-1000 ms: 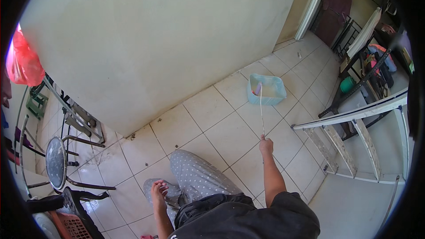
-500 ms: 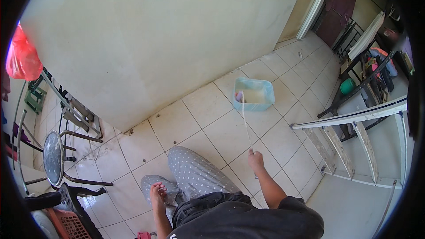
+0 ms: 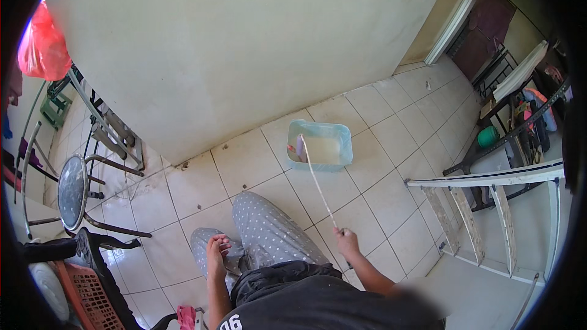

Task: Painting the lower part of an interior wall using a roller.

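My right hand [image 3: 346, 243] is wrapped round the near end of a long pale pole, part of what looks like a paint roller [image 3: 317, 177]. The roller's purple-pink head [image 3: 300, 146] rests inside the left end of a light blue plastic tub [image 3: 347, 146]. Cream-coloured liquid [image 3: 322, 150] covers the tub's bottom. Beside my left knee, my left hand [image 3: 217, 249] is raised with loosely curled fingers, apart, and nothing shows in it. Grey dotted trousers [image 3: 269, 220] cover my bent legs between the hands.
A bare pale wall [image 3: 244, 55] stands beyond the tub. On the right lies a white ladder [image 3: 483, 174], with a cluttered metal rack [image 3: 520, 119] behind it. At left are a round stool [image 3: 73, 189], a dark chair [image 3: 101, 253] holding an orange basket [image 3: 92, 296], and a hanging red bag [image 3: 44, 46].
The tub has slid left and a little nearer across the tiles, with the roller head in it. My right hand has shifted slightly left and lower, and the whole view has tilted a bit.
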Demonstrator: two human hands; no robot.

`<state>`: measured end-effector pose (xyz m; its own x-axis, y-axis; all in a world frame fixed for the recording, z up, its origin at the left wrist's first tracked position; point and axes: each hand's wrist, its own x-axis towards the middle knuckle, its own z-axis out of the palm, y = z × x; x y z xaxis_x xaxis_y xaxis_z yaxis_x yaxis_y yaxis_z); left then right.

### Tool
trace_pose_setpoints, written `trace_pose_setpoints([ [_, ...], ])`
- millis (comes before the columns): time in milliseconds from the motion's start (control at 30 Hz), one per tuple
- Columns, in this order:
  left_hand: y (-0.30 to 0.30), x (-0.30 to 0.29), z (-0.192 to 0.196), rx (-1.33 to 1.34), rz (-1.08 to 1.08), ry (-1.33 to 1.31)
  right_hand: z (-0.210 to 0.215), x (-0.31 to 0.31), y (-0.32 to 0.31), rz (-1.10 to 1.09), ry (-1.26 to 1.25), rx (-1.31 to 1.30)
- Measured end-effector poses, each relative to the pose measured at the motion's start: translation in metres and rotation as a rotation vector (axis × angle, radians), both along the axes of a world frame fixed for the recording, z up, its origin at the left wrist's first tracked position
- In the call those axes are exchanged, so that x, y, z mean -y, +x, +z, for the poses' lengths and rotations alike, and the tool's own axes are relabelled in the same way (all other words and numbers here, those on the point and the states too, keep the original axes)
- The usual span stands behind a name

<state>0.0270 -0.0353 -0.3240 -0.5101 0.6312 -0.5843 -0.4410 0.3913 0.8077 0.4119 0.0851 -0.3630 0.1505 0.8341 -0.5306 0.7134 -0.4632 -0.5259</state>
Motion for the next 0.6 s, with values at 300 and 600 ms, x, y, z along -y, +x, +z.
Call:
trace_pose_setpoints([
  [300,-0.001,0.004,-0.002,0.055,0.037,-0.023,0.070,-0.078,0.012,0.035,-0.066,-0.186],
  [600,0.000,0.009,-0.007,0.055,0.074,0.026,0.065,-0.165,0.003,-0.038,-0.194,-0.404],
])
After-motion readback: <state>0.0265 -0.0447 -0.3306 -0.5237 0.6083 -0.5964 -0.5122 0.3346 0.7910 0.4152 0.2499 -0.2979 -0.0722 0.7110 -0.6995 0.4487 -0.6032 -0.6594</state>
